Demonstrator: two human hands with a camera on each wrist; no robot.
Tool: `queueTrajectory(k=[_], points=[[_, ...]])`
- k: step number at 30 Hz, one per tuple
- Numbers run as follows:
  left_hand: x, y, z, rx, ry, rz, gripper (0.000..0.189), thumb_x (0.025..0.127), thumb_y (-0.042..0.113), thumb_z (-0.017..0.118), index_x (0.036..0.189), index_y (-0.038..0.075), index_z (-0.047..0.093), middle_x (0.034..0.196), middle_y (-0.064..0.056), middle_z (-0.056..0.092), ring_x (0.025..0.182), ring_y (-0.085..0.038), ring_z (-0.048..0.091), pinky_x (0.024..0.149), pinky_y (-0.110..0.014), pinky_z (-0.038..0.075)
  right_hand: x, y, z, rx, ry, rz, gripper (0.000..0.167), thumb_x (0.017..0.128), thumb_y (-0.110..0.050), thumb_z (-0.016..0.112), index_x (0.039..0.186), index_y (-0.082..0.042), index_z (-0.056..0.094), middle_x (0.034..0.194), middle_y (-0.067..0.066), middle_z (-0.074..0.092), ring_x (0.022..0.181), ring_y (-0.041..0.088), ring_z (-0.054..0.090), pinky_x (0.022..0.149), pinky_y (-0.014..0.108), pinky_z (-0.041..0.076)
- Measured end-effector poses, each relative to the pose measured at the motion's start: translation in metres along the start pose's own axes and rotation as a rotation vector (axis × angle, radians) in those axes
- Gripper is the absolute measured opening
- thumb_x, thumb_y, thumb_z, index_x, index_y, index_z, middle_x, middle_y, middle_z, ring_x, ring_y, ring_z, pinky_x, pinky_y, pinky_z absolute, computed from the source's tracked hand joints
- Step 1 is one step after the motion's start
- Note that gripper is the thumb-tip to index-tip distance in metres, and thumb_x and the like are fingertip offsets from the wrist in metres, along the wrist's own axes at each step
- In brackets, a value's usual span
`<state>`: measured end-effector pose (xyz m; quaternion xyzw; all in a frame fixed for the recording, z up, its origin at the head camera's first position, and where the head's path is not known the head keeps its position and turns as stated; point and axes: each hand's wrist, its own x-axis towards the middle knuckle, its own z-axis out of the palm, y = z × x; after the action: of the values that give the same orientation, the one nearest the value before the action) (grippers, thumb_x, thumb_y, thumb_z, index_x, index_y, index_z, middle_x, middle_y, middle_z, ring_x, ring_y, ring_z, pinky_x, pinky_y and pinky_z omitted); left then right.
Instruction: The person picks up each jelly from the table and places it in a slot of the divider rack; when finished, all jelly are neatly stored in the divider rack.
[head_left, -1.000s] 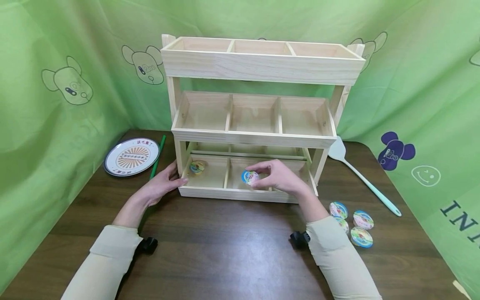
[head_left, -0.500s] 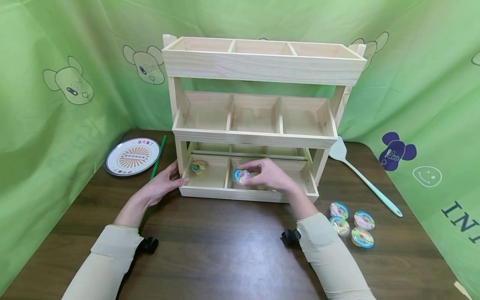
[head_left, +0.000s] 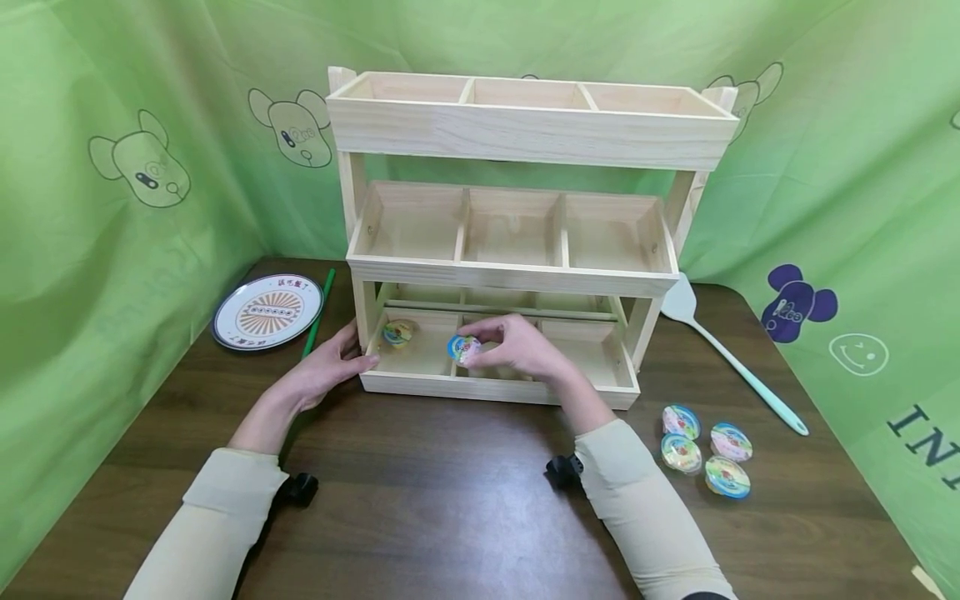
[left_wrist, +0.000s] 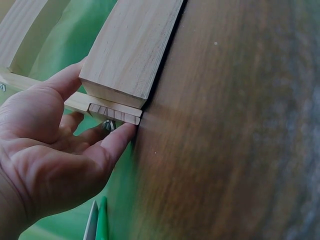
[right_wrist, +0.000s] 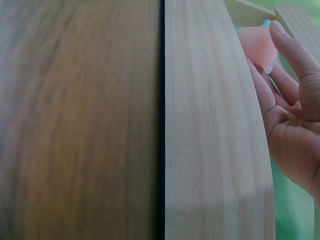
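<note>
My right hand [head_left: 521, 348] pinches a small jelly cup [head_left: 462, 349] between thumb and fingers, over the divider between the left and middle compartments of the bottom tray. Its lid is blue and patterned; in the right wrist view the cup [right_wrist: 257, 44] shows pink sides. Another jelly cup [head_left: 398, 333], yellowish, sits in the left compartment. At the left end of the three-tier wooden rack [head_left: 532, 133], my left hand [head_left: 324, 373] grips the bottom corner. The left wrist view shows its thumb against the tray and fingers around the leg behind.
Several jelly cups [head_left: 727, 477] stand on the brown table [head_left: 420, 492] at the right. A pale blue spatula [head_left: 738, 362] lies beside the rack. To the left are a printed plate [head_left: 268, 312] and a green stick [head_left: 320, 312]. Green cloth [head_left: 180, 75] surrounds the table.
My right hand has carried the jelly cup leftward, from the middle compartment to the divider beside the left one. My left hand keeps its grip on the rack.
</note>
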<state>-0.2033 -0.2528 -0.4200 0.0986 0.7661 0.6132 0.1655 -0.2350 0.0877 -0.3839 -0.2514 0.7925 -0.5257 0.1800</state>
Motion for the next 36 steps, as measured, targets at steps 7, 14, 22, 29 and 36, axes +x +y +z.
queueTrajectory(k=[7, 14, 22, 29, 36], points=[[-0.002, 0.001, 0.0, 0.015, 0.004, 0.004, 0.09, 0.103, 0.013, 0.059, 0.16, 0.002, -0.009, 0.166, -0.024, -0.001, 0.151, -0.043, 0.005, 0.119, -0.056, 0.015, 0.009, -0.001, 0.008, 0.041, -0.01, 0.006, 0.052, 0.078, -0.013, 0.088, 0.127, -0.009, 0.071, 0.106, 0.007, 0.073, 0.095, 0.023, 0.069, 0.079, 0.034, 0.058], [-0.001, -0.001, 0.0, 0.001, 0.004, 0.005, 0.091, 0.103, 0.014, 0.061, 0.161, 0.004, -0.008, 0.167, -0.022, 0.0, 0.151, -0.041, 0.006, 0.119, -0.054, 0.016, 0.014, -0.007, 0.013, 0.0, -0.007, 0.0, 0.051, 0.079, -0.013, 0.087, 0.127, -0.01, 0.071, 0.104, 0.005, 0.073, 0.095, 0.024, 0.069, 0.079, 0.034, 0.057], [0.001, -0.003, -0.001, 0.0, 0.001, -0.007, 0.09, 0.103, 0.012, 0.06, 0.161, 0.004, -0.009, 0.167, -0.021, -0.002, 0.151, -0.042, 0.005, 0.119, -0.055, 0.016, 0.019, -0.009, 0.014, 0.006, -0.017, 0.01, 0.052, 0.08, -0.011, 0.086, 0.129, -0.008, 0.069, 0.102, 0.006, 0.073, 0.093, 0.022, 0.069, 0.081, 0.037, 0.057], [0.001, -0.004, -0.002, 0.001, 0.004, -0.006, 0.092, 0.103, 0.015, 0.061, 0.161, 0.004, -0.009, 0.167, -0.02, -0.002, 0.152, -0.04, 0.004, 0.119, -0.054, 0.015, 0.024, -0.01, 0.017, -0.013, -0.006, -0.001, 0.052, 0.08, -0.014, 0.086, 0.129, -0.008, 0.069, 0.101, 0.005, 0.074, 0.093, 0.02, 0.069, 0.079, 0.033, 0.057], [0.002, -0.005, -0.002, -0.002, 0.003, 0.01, 0.09, 0.103, 0.012, 0.06, 0.161, 0.005, -0.008, 0.167, -0.021, 0.0, 0.151, -0.04, 0.007, 0.119, -0.054, 0.017, 0.028, -0.01, 0.022, -0.002, -0.006, -0.008, 0.057, 0.08, -0.013, 0.086, 0.132, -0.004, 0.066, 0.108, 0.007, 0.073, 0.1, 0.021, 0.068, 0.084, 0.033, 0.056]])
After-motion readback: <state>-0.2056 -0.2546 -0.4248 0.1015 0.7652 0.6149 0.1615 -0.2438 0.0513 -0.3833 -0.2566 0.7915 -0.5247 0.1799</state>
